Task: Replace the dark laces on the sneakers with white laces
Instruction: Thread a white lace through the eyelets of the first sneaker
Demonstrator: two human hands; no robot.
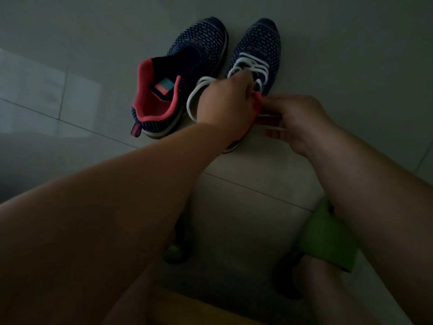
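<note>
At 12 o'clock on floor [246, 184]: right sneaker [260, 45], toe pointing 12, white lace [199, 90] part-threaded. Left hand [225, 102] and right hand [295, 118] close together, pinching lace ends at tongue. Unlaced sneaker [187, 73] at 11.

- The left shoe [187, 73] stands on the floor [70, 55], with no lace in it.
- Just right of it stands the right shoe [260, 41], with a lace [251, 63] threaded across its top.
- The left hand [225, 104] lies over that shoe's opening; a lace loop [194, 95] hangs between the shoes.
- The right hand [297, 120] is right of the left shoe, apparently holding lace ends [271, 129].
</note>
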